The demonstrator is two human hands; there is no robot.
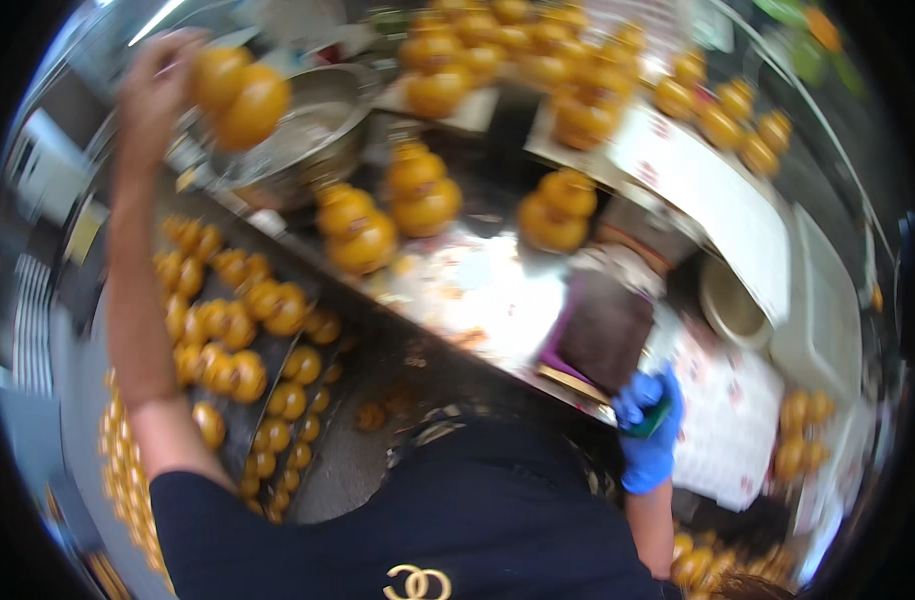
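Raised bare left hand (158, 85) gripping stacked orange fruit (240, 98), held just left of a metal bowl (323, 125), long axis tilted; gloved right hand (648, 425) low, closed around a small green object (656, 418).

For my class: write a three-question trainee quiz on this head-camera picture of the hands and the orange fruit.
1. True or false: the left hand is raised and grips a stacked pair of orange fruit.
2. The right hand wears: A) a blue glove B) a white glove C) nothing.
3. Fill in: behind the raised fruit stands a round metal ____.

Key: 1 true. 2 A. 3 bowl.
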